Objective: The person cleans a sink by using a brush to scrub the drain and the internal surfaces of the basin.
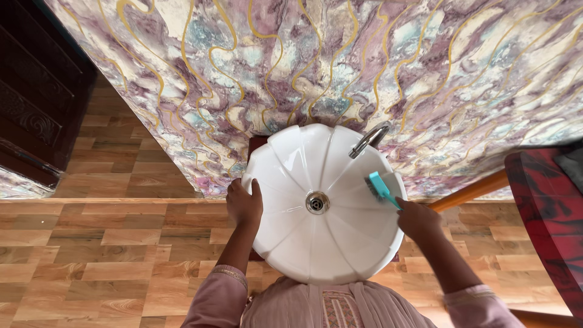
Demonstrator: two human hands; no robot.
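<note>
The left hand (244,203) grips the white fluted washbasin's (291,158) left rim; the right hand (418,218) clasps a teal scrub brush (381,187) against the basin's right inner wall, near the chrome tap (369,139).

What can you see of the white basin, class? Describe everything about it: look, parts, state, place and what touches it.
The white basin is round, glossy like ceramic, with ribs running from a scalloped rim to a metal drain in the middle. It looks dry and holds nothing but the brush. It stands against a marbled purple wall, a curved metal tap over its far edge. The left hand grips its rim; the right hand holds a teal brush against its inner side.
</note>
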